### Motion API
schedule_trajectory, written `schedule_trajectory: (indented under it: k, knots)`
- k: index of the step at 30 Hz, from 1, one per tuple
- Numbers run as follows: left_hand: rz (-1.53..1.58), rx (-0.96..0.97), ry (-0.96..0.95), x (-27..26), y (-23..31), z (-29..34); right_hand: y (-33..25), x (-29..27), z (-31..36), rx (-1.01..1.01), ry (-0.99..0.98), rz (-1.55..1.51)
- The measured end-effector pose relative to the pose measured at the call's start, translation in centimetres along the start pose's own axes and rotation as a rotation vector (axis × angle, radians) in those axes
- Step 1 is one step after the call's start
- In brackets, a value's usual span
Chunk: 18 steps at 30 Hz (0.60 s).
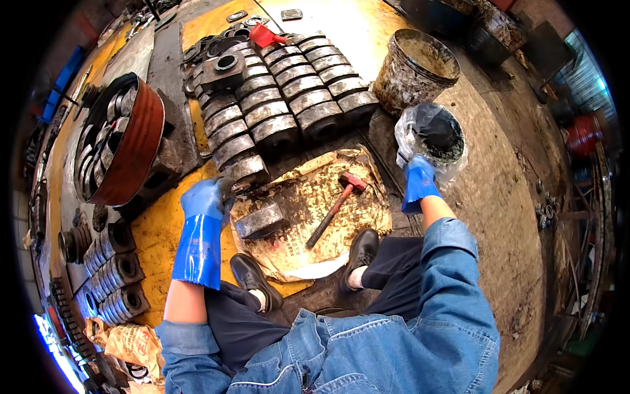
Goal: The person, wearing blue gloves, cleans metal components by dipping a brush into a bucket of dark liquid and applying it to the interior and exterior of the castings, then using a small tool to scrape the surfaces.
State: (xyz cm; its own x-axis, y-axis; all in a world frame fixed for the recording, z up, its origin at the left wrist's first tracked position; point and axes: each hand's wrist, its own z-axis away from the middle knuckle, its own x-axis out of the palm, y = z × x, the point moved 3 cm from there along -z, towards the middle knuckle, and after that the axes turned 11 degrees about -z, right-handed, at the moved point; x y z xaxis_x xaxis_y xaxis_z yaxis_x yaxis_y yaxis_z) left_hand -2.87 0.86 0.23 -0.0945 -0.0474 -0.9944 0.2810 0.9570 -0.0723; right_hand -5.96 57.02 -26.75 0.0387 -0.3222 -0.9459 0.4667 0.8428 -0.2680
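My left hand [203, 199], in a long blue rubber glove, is closed at the near end of the rows of thick metal rings [285, 92]. A dark piece shows at its fingers, too hidden to name. My right hand [420, 176], gloved the same way, is at the near rim of a bucket lined with clear plastic [406, 134]. Its fingers are partly hidden there. Dark greasy stuff and a black lump [438, 126] fill the bucket. Between my hands, a hammer with a red head [336, 209] and a metal block [261, 220] lie on stained paper sheeting [295, 246].
Behind the lined bucket stands a grimy larger bucket [410, 79]. A red funnel-like piece [266, 36] and a bored metal block [224, 72] rest on the rings. At left is a rusty red drum [131, 148] of rings; more rings [118, 279] lie lower left. My shoes [256, 281] touch the paper's near edge.
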Motion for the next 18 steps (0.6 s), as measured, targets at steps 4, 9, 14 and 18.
schedule_trajectory:
  k: [4,9,14,18]
  knots:
    - [-0.086,-0.019,-0.020,0.1,-0.5,-0.8,-7.1,-6.6,4.0,-0.170,-0.052,0.095]
    - [0.134,-0.063,-0.026,2.1,0.7,-1.6,-2.9,-12.1,5.5,-0.032,-0.095,-0.093]
    - [-0.111,0.045,-0.056,1.4,1.2,-0.9,-1.3,-14.9,8.5,0.432,-0.064,-0.961]
    - [-0.010,0.110,0.053,1.9,3.3,-2.1,11.5,-10.0,6.0,0.475,0.257,-1.753]
